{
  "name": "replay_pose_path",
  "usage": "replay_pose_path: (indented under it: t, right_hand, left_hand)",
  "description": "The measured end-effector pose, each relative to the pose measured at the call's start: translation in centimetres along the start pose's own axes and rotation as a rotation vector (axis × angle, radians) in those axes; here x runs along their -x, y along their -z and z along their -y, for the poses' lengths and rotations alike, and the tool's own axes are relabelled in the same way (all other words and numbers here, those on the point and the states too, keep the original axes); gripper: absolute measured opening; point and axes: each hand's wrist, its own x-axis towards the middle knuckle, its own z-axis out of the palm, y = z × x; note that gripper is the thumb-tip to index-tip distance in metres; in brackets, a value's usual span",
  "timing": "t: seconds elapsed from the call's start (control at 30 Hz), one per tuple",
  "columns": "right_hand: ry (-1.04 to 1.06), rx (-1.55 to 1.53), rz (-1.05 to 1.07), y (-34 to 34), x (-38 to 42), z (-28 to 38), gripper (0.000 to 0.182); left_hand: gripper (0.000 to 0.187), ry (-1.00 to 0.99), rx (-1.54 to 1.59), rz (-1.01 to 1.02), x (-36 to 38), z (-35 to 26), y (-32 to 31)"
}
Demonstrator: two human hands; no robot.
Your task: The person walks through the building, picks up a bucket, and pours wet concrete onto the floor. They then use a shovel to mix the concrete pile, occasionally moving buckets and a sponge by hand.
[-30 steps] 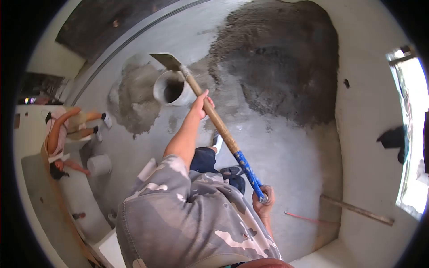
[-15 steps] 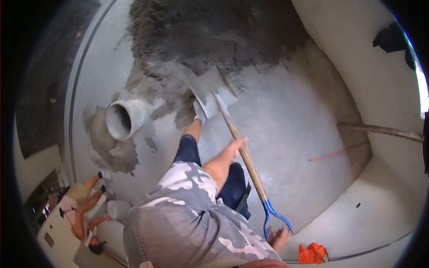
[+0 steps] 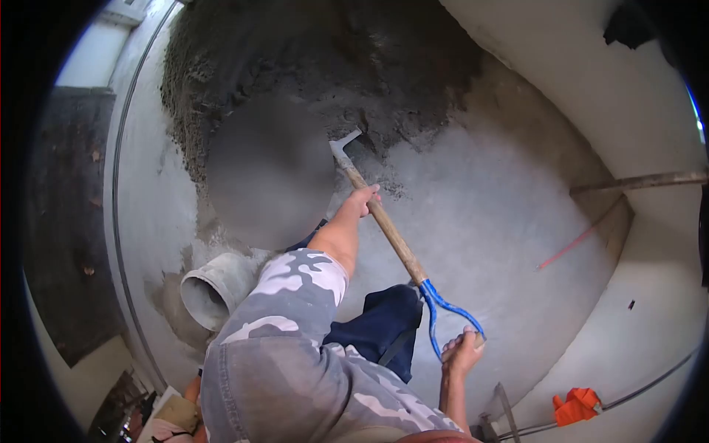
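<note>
I hold a shovel (image 3: 391, 236) with a wooden shaft and a blue D-handle. My left hand (image 3: 363, 200) grips the shaft about halfway up. My right hand (image 3: 461, 353) is closed on the blue grip at the lower right. The metal blade (image 3: 346, 142) is turned on edge and pushed into the rim of a dark grey pile of damp sand or mortar (image 3: 332, 66) spread over the concrete floor. My camouflage sleeve and dark trousers fill the lower middle.
A grey bucket (image 3: 210, 292) lies on its side at the lower left. A blurred patch covers the floor above it. A wooden pole (image 3: 642, 181) and a red rod (image 3: 580, 240) lean by the right wall. An orange item (image 3: 576, 404) lies at the bottom right; another person (image 3: 173, 417) shows at the bottom left.
The shovel swung from above the bucket over to the pile, and its blade now digs into the pile's edge. The view turned, so the bucket slid to the lower left.
</note>
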Motion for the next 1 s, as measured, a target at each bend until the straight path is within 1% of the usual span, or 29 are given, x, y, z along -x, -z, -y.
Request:
replay_pose_path:
  t: [0.07, 0.13, 0.17, 0.2, 0.33, 0.37, 0.43, 0.5, 0.57, 0.6, 0.63, 0.7, 0.73, 0.8, 0.83, 0.87, 0.9, 0.93, 0.97, 1.0]
  right_hand:
    - [0.051, 0.011, 0.011, 0.4, 0.9, 0.0, 0.019]
    - [0.095, 0.031, 0.008, 1.7, 1.0, 0.5, 0.018]
    - [0.12, 0.073, -0.018, 3.1, 1.4, 0.2, 0.017]
    - [0.133, 0.035, 0.001, 4.6, 1.1, 0.3, 0.015]
    - [0.163, 0.12, 0.07, 9.9, 0.4, 3.6, 0.014]
    - [0.153, 0.191, 0.074, 7.5, 0.8, 6.4, 0.014]
    - [0.175, 0.301, 0.114, 6.2, 0.3, 10.3, 0.012]
    - [0.216, 0.38, 0.21, 5.1, 0.2, 11.4, 0.011]
    - [0.256, 0.439, 0.302, 2.4, -1.5, 12.4, 0.011]
    - [0.266, 0.428, 0.354, 0.5, -3.1, 12.0, 0.011]
    - [0.263, 0.416, 0.395, -0.4, -4.4, 11.5, 0.011]
    - [0.307, 0.438, 0.475, -1.7, -4.7, 12.0, 0.009]
    - [0.323, 0.427, 0.537, -2.2, -4.5, 12.0, 0.008]
    - [0.385, 0.439, 0.668, -1.7, -4.4, 12.2, 0.008]
    - [0.412, 0.442, 0.679, -1.7, -3.2, 13.9, 0.008]
    - [0.49, 0.426, 0.762, -2.5, -1.9, 14.3, 0.008]
    - [0.568, 0.412, 0.845, -2.5, -0.5, 14.8, 0.009]
    - [0.579, 0.405, 0.876, -2.7, 0.9, 15.0, 0.009]
    - [0.676, 0.374, 0.934, -2.6, 2.2, 15.6, 0.008]
    - [0.772, 0.346, 0.991, -2.8, 4.2, 15.7, 0.009]
  left_hand:
    - [0.025, -0.07, -0.005, 0.04, -0.1, 0.7, 0.5]
    - [0.024, -0.104, 0.005, 0.041, 2.6, 0.9, -0.5]
    - [0.023, -0.102, 0.009, 0.027, 4.2, 2.3, -0.2]
    - [0.023, -0.098, 0.014, 0.014, 6.1, 3.6, -0.4]
    - [0.02, -0.132, 0.174, 0.013, 11.3, 7.8, -0.2]
    - [0.02, -0.106, 0.232, -0.009, 12.1, 6.2, 0.8]
    - [0.021, -0.136, 0.366, -0.032, 14.9, 5.5, 1.3]
    - [0.023, -0.201, 0.495, -0.061, 16.8, 5.2, 3.9]
    - [0.022, -0.22, 0.605, -0.262, 18.7, 4.0, 5.3]
    - [0.024, -0.262, 0.655, -0.28, 18.2, 3.0, 6.4]
    - [0.024, -0.297, 0.692, -0.287, 17.4, 3.3, 7.5]
    - [0.024, -0.393, 0.755, -0.257, 18.6, 3.7, 9.8]
    - [0.021, -0.41, 0.784, -0.333, 20.1, 3.7, 10.9]
    - [0.02, -0.469, 0.88, -0.289, 22.8, 5.4, 13.2]
    - [0.019, -0.478, 0.966, -0.234, 23.9, 5.9, 13.6]
    - [0.02, -0.521, 0.985, -0.187, 26.6, 5.6, 15.3]
    - [0.02, -0.545, 1.005, -0.188, 27.0, 6.1, 16.7]
    - [0.02, -0.577, 1.054, -0.126, 27.7, 5.9, 18.1]
    - [0.019, -0.611, 1.102, -0.062, 28.9, 5.8, 18.9]
    - [0.019, -0.637, 1.124, -0.066, 29.8, 5.7, 20.3]
